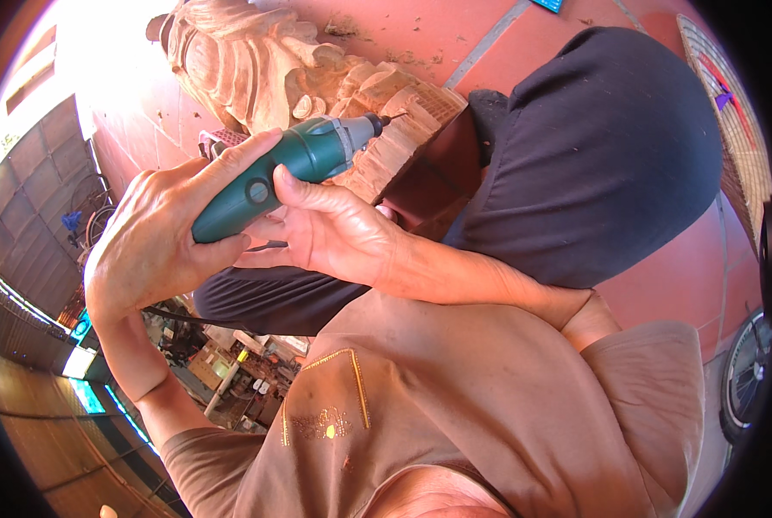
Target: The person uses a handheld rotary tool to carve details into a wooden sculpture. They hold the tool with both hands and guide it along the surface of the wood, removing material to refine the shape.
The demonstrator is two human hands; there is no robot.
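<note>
A green rotary tool (293,169) with a grey collar and a thin dark bit lies slantwise across both hands. My left hand (157,220) is wrapped over its rear end, index finger stretched along the body. From the right, my right hand (330,229) grips it too, thumb against the side and fingers partly hidden underneath. Beyond the tool lies a brown wood carving (256,65) with flowing, folded relief and a grid-cut end. The bit overlaps this carving in view; whether it touches the wood I cannot tell.
Wood dust is scattered over the red tiled floor (420,34). My dark-trousered knee (610,155) rises right of the carving. A woven hat (731,112) and a bicycle wheel (744,375) are at the far right. Cluttered tools (239,380) lie at lower left.
</note>
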